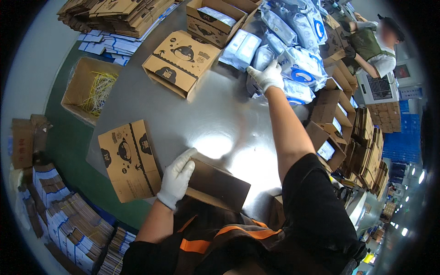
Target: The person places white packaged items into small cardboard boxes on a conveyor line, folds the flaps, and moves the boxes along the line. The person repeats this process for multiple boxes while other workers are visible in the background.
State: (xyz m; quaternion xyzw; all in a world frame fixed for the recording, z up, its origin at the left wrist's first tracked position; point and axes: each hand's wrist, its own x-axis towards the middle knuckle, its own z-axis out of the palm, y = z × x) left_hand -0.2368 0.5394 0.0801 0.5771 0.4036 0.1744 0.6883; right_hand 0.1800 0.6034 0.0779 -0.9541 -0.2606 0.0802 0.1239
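My left hand, in a white glove, is closed on the upper edge of an open cardboard box just in front of my body. The box's dark inside faces up. To the left of that hand lies a printed cardboard panel; whether it joins the box I cannot tell. Farther off, my gloved right hand reaches into a heap of white-and-blue soft packs. Its thumb and forefinger are spread apart at the near edge of the heap, touching or just over the packs.
A printed carton lies on the metal table, with an open carton behind. Open boxes line the right side. Flattened cartons are stacked far left. Yellow straps fill a bin. A co-worker stands far right.
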